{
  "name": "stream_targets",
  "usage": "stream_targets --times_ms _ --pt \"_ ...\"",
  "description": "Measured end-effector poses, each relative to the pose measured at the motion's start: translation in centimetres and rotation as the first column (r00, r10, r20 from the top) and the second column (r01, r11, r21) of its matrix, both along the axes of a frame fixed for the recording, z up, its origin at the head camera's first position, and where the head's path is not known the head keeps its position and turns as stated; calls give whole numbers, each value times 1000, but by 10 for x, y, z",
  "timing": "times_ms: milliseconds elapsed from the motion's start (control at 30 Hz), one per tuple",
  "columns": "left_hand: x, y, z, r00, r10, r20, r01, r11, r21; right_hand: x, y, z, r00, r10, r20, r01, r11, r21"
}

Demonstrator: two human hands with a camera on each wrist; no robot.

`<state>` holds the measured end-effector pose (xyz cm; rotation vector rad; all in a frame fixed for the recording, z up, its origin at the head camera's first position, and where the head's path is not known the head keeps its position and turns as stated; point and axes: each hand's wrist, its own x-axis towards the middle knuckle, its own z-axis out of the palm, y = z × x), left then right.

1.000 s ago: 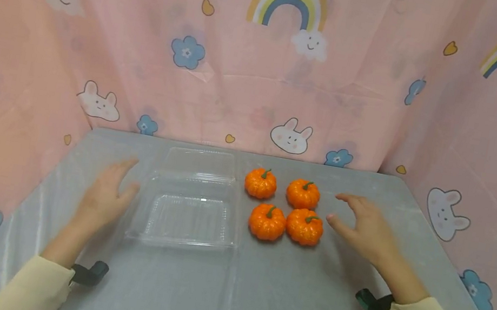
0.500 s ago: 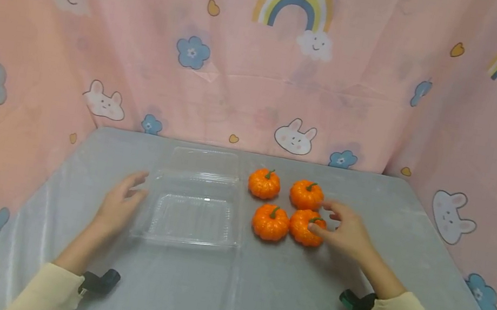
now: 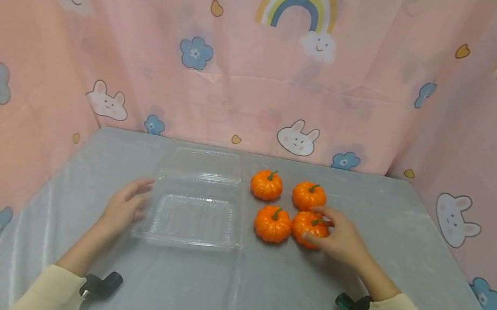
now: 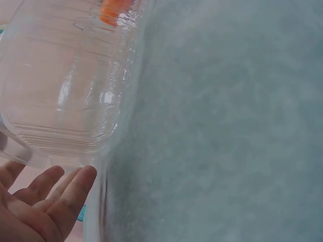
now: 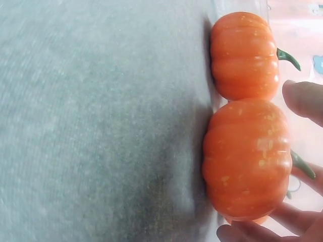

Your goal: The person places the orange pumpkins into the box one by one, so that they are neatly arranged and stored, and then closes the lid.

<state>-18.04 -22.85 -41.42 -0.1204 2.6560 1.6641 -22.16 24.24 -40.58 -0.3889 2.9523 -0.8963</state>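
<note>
My right hand point(image 3: 344, 240) reaches round the near-right small orange pumpkin point(image 3: 306, 230), fingers on its far side and thumb at its front. In the right wrist view the thumb point(image 5: 305, 100) stands off from that pumpkin point(image 5: 247, 159), and the fingers spread behind and below it. A second pumpkin point(image 3: 272, 226) sits against its left side. At the left edge of a clear plastic clamshell box point(image 3: 193, 218), my left hand point(image 3: 122, 206) is held with fingers extended. The left wrist view has those fingertips point(image 4: 87, 176) right at the box's rim, holding nothing.
Two more pumpkins, one at back left point(image 3: 266, 185) and one at back right point(image 3: 309, 196), stand behind the front pair. The box's lid point(image 3: 207, 163) lies folded open towards the back of the grey table point(image 3: 186, 292). A pink patterned curtain point(image 3: 238, 98) encloses the table.
My right hand has moved left and down from beside the pumpkins to around the near-right one. The left hand has come right, towards the box's edge. The head view has shifted slightly.
</note>
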Motion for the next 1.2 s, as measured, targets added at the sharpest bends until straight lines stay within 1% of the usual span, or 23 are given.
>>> stream_targets --times_ms 67,200,500,700,833,933,1067,1200 --pt "0 0 -1 1000 -7 7 7 1000 20 0 -1 0 1000 4 -7 -4 1000 0" --pt "0 0 -1 1000 -2 24 1 998 55 -1 -1 0 1000 2 -9 -2 1000 8" --pt "0 3 -5 999 8 46 -11 997 72 -1 -2 -1 1000 -1 -15 2 1000 7" --pt "-2 5 -8 998 12 54 -18 993 114 1 -1 1 1000 -14 -17 13 1000 -19" --pt "-4 7 -8 998 25 64 -33 990 139 2 0 9 1000 -30 5 30 999 -26" --pt "-4 7 -7 998 30 55 -38 988 148 1 -2 16 999 -45 27 45 999 -25" --pt "-4 7 -7 998 39 45 -45 988 150 0 -7 26 998 -52 21 53 998 -29" --pt "-6 7 -7 998 53 41 -59 988 144 -3 -11 37 999 -40 -3 40 998 -50"
